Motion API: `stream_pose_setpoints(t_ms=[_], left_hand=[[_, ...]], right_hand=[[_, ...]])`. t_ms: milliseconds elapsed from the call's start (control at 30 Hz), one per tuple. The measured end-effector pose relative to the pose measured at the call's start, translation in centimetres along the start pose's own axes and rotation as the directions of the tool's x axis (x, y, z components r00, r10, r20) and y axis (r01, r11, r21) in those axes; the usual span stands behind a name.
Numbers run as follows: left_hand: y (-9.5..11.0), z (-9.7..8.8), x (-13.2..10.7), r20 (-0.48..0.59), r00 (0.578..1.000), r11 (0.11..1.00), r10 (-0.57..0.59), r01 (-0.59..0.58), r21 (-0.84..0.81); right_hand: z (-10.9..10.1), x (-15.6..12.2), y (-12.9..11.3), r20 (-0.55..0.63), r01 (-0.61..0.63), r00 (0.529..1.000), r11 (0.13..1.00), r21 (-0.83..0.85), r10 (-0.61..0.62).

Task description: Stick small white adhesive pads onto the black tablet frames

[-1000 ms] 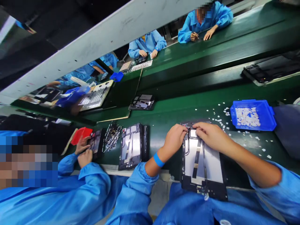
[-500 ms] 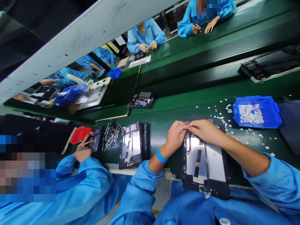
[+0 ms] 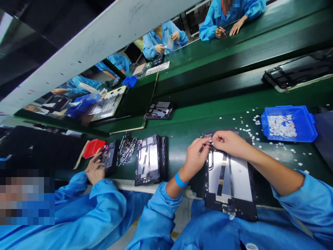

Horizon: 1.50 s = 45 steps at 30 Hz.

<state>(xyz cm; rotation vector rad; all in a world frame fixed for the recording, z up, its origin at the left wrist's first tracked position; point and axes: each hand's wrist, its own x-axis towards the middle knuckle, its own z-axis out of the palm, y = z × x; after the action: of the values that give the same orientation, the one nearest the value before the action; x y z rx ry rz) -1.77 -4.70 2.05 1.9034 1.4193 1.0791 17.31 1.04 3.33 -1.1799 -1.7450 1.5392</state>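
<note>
Right now, from where I stand, both of the worker's bare hands meet over the top end of an opened tablet, which lies directly beneath the grip and runs down from it toward the worker's lap. The left hand has thumb and fingers drawn in narrow, and the right hand makes a similar close pinch just beside it. A tiny pale bit shows between the two sets of fingertips; which hand has it, or whether either is firmly closed on it, I cannot tell.

As for how far things are, I'd judge this tablet is partway: it lies bare, its silvery plate and long dark strip uncovered below the fingers, and the small detail under the fingertips looks unfinished. How much remains on it I can't say.

Out to the right of the grip sits a blue tray with white scraps inside, and loose scraps lie on the green bench between tray and hands. Well to the left of the grip stands a stack of tablets, the top one open too, with a heap of thin strips beyond it, near a co-worker's hands
</note>
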Motion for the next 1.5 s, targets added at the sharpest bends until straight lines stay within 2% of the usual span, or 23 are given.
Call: stream_pose_setpoints(t_ms=[167, 233, 300, 367, 467, 533, 667, 767, 900, 1033, 1133, 1200, 1267, 1367, 1400, 1467, 1500], left_hand=[[0.9, 0.2, -0.3, -0.029, 0.968, 0.968, -0.250, 0.250, -0.011], [1.0, 0.4, -0.1, -0.051, 0.951, 0.952, -0.307, 0.305, -0.043], [0.9, 0.5, 0.0, -0.062, 0.940, 0.941, -0.334, 0.330, -0.073], [0.9, 0.6, 0.0, -0.079, 0.937, 0.939, -0.341, 0.335, -0.076], [1.1, 0.5, -0.4, -0.095, 0.945, 0.949, -0.314, 0.313, -0.025], [1.4, 0.5, -0.7, -0.107, 0.958, 0.961, -0.268, 0.273, 0.037], [1.4, 0.5, -0.8, -0.132, 0.966, 0.971, -0.223, 0.232, 0.058], [1.2, 0.5, -0.8, -0.129, 0.967, 0.972, -0.221, 0.229, 0.046], [1.3, 0.3, -1.1, -0.124, 0.990, 0.977, -0.064, 0.087, 0.193], [1.7, 0.1, -1.5, -0.063, 0.996, 0.946, 0.070, -0.046, 0.320], [1.8, -0.1, -1.4, -0.048, 0.996, 0.949, 0.073, -0.055, 0.311], [1.7, -0.1, -1.1, -0.066, 0.998, 0.972, 0.000, 0.015, 0.233], [1.4, -0.1, -0.8, -0.088, 0.986, 0.984, -0.145, 0.153, 0.095], [0.6, 0.0, -0.4, -0.062, 0.930, 0.925, -0.363, 0.352, -0.144], [0.4, 0.0, -0.3, -0.043, 0.914, 0.899, -0.404, 0.388, -0.202], [0.0, 0.2, -0.2, -0.012, 0.896, 0.862, -0.443, 0.423, -0.280], [-0.1, 0.4, -0.2, -0.007, 0.892, 0.851, -0.451, 0.427, -0.307]], right_hand=[[0.4, -0.2, 0.2, -0.032, 0.018, 0.999, 0.998, -0.065, -0.020], [0.8, -0.5, 0.3, -0.108, 0.059, 0.991, 0.984, -0.166, -0.077], [1.4, -1.0, 0.6, -0.223, 0.115, 0.955, 0.935, -0.337, -0.197], [2.1, -1.6, 1.0, -0.281, 0.161, 0.894, 0.835, -0.526, -0.349], [3.0, -2.5, 1.5, -0.246, 0.211, 0.836, 0.700, -0.682, -0.492], [3.3, -2.9, 1.5, -0.240, 0.213, 0.824, 0.674, -0.708, -0.513], [3.5, -3.3, 1.1, -0.268, 0.168, 0.832, 0.680, -0.714, -0.487], [3.6, -3.4, 1.1, -0.246, 0.191, 0.840, 0.688, -0.700, -0.484], [3.6, -3.3, 1.5, -0.238, 0.201, 0.851, 0.709, -0.676, -0.468], [3.6, -3.1, 1.7, -0.227, 0.212, 0.853, 0.708, -0.673, -0.471], [4.1, -2.4, 1.2, -0.240, 0.195, 0.847, 0.697, -0.690, -0.475], [4.0, -2.0, 0.5, -0.253, 0.163, 0.857, 0.703, -0.692, -0.448], [2.5, -2.0, 0.0, -0.284, 0.120, 0.870, 0.732, -0.671, -0.402], [-2.9, -3.5, 0.1, -0.422, -0.047, 0.849, 0.750, -0.659, -0.317], [-5.3, -4.3, 0.4, -0.498, -0.166, 0.823, 0.722, -0.671, -0.273], [-9.2, -6.1, 1.2, -0.656, -0.476, 0.742, 0.580, -0.661, -0.139], [-10.4, -6.9, 1.6, -0.674, -0.535, 0.732, 0.529, -0.659, -0.098]])
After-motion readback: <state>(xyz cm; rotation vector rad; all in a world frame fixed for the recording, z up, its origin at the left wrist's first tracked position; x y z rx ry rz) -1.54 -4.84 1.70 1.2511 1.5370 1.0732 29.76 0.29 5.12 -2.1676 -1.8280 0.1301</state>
